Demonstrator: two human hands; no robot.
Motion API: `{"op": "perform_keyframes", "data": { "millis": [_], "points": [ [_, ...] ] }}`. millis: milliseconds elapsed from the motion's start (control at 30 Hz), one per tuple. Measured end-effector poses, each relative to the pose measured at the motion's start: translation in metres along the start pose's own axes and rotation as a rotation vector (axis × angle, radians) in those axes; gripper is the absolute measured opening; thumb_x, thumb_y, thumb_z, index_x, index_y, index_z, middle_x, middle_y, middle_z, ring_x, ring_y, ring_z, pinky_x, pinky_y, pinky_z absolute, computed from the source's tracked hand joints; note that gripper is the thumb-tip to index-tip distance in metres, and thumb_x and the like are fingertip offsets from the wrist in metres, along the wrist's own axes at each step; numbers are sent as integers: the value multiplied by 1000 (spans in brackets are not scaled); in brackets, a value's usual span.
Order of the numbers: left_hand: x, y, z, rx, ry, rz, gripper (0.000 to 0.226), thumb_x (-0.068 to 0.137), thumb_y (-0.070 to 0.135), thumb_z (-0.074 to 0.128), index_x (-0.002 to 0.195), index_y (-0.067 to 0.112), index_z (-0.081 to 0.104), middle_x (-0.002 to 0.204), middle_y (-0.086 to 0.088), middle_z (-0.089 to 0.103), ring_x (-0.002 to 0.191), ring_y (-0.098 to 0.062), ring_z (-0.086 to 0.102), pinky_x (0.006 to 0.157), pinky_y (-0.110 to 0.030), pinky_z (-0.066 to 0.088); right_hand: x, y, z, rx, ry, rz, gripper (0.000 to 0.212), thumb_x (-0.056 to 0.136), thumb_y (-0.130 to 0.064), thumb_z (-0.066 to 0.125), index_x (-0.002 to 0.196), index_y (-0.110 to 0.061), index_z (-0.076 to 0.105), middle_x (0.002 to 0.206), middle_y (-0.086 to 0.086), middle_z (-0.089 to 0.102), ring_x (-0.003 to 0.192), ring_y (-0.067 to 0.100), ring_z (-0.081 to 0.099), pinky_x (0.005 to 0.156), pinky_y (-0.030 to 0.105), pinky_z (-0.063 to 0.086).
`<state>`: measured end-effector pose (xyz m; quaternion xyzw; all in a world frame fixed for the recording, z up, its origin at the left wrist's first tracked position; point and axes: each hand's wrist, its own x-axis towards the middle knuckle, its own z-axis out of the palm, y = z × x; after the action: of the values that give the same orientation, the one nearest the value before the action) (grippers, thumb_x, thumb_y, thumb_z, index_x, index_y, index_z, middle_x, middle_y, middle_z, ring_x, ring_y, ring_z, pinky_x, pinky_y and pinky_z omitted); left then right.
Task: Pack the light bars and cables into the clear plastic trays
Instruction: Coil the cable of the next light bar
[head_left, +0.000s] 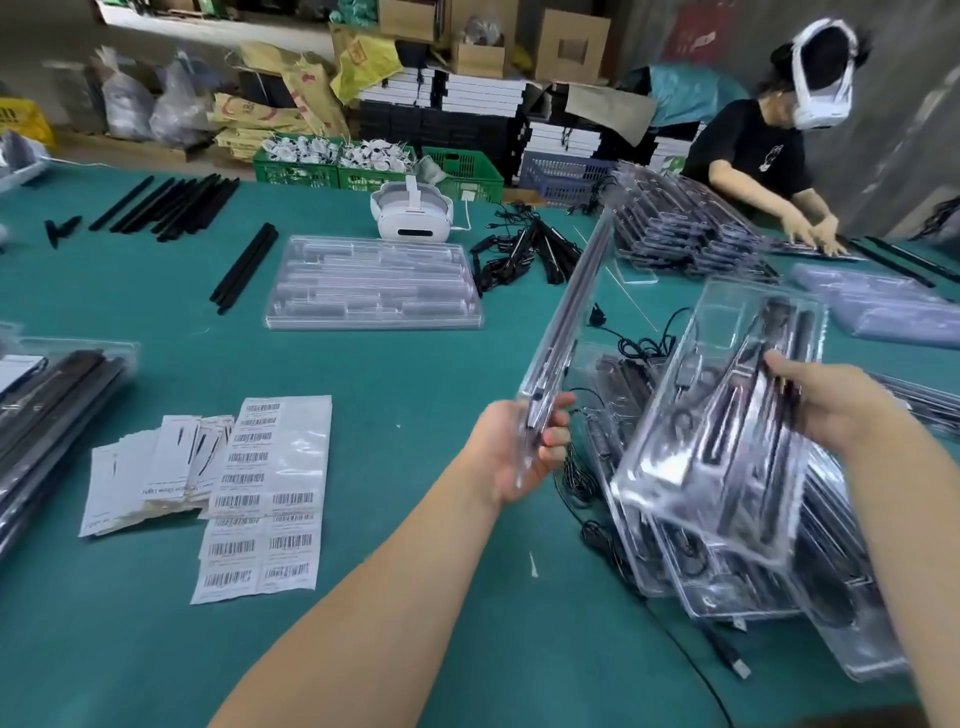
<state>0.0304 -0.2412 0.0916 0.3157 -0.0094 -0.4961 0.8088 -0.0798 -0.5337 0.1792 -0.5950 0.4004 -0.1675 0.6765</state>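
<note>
My left hand (519, 447) grips the near end of a clear plastic tray (569, 322) held on edge, tilted up and away. In my right hand (831, 405) is a second clear tray (711, 441) with black light bars and a cable inside, gripped at its far right edge and lifted at a slant over a pile of filled trays (727, 587). Loose black cables (639, 343) lie on the green table between my hands. A stack of empty clear trays (371, 286) sits at mid-table. Loose black light bars (166, 205) lie at the far left.
Barcode label sheets (265, 499) and paper cards (150, 467) lie at the near left. Bagged packs (47, 405) sit at the left edge. A white headset (410, 213) rests at the back. Across the table a person (769, 150) handles trays beside another stack (680, 228).
</note>
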Motion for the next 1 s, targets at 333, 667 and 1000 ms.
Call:
{"op": "perform_keyframes", "data": {
  "millis": [333,667,1000],
  "points": [
    [35,63,41,28,-94,113,44,102,41,36,106,2,57,75,-5,51,45,-7,44,36,-15,39,19,-37,67,321,-183,-101,17,100,3,45,116,-1,41,74,9,74,79,18,75,68,34,62],
    [48,92,61,123,-227,134,81,60,72,51,107,7,55,83,-4,52,40,-5,46,39,-10,38,33,-64,83,252,-288,-153,13,99,-2,42,101,1,54,73,4,74,71,13,73,65,28,59],
    [38,105,72,175,-196,131,36,105,29,19,129,10,39,58,0,50,39,-4,46,33,-14,37,14,-80,93,404,-213,-135,6,101,3,41,99,-1,45,62,5,71,65,16,74,54,28,58]
  ]
}}
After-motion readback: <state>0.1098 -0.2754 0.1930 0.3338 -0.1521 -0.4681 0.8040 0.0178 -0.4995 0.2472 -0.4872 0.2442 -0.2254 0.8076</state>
